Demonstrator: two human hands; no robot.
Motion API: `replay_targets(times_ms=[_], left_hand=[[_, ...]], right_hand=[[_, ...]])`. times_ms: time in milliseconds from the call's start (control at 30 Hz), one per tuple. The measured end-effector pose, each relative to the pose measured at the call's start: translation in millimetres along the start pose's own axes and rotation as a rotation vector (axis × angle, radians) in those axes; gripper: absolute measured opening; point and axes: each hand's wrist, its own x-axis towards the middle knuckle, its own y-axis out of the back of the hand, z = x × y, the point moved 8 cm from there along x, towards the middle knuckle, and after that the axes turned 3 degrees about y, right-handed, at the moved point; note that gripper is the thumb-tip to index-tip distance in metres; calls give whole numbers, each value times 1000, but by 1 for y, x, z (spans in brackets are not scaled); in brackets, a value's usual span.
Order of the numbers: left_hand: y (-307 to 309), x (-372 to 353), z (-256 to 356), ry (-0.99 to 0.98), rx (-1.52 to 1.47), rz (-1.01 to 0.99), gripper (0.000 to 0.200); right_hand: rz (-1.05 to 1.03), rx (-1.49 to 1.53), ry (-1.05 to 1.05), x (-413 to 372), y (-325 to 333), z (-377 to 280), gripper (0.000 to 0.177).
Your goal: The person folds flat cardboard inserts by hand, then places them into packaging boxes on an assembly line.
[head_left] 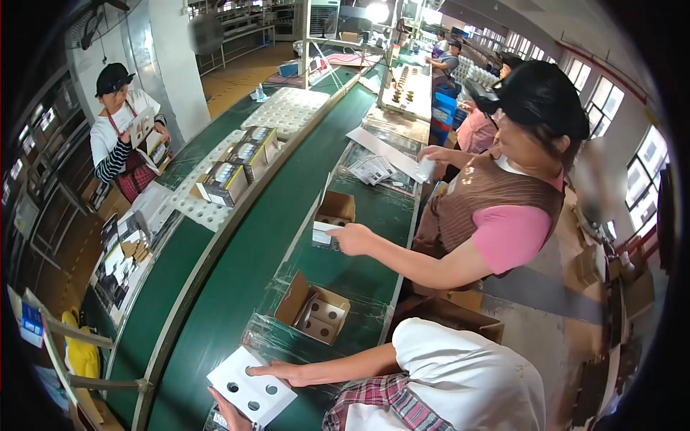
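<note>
1. Running from the bottom of the frame to the top centre, the green bench [244, 237] carries everything you work on. Its plastic-covered strip lies on your side, so the boxes sit within easy reach.
2. A co-worker's hand [352, 239], mid-frame, reaches to the farther box [336, 210], which is open and holds a white piece.
3. The open cardboard box [313, 312], lower centre, has its flaps spread outward, likely to keep the mouth clear. A white insert with round holes sits inside it.
4. Your white card [251, 391], bottom left of centre, has three round holes and is held flat above the bench edge.
5. Your right hand [277, 371] is clamped on the card's upper edge. Your left hand [228, 411] grips the lower corner, so the card is steadied from both sides.
</note>
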Motion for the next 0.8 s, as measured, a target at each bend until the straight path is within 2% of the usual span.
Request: replay_targets(times_ms=[33, 133, 200, 233, 267, 300, 433, 633, 733, 800], left_hand=[[-2, -1, 2, 5, -6, -5, 65], [31, 16, -8, 14, -22, 143, 60], [50, 15, -6, -64, 200, 359, 55], [59, 17, -11, -124, 252, 335, 48], [55, 10, -6, -165, 450, 291, 41], [36, -3, 1, -88, 580, 297, 37], [31, -15, -6, -181, 404, 195, 36], [57, -31, 2, -200, 179, 241, 40], [71, -29, 9, -208, 199, 253, 42], [57, -38, 24, -178, 114, 263, 42]], right_hand=[[0, 17, 39, 0, 0, -5, 60], [2, 49, 68, 10, 2, -4, 56], [58, 50, 47, 14, 11, 0, 53], [98, 30, 57, 18, 22, 6, 52], [114, 30, 38, 18, 29, 11, 52], [114, 46, 19, 17, 32, 15, 52], [118, 66, 11, 11, 39, 26, 56], [-187, 171, -54, -2, 13, 19, 37], [-215, 102, -27, -2, 0, 11, 36], [-217, 96, 24, 6, -5, 5, 35]])
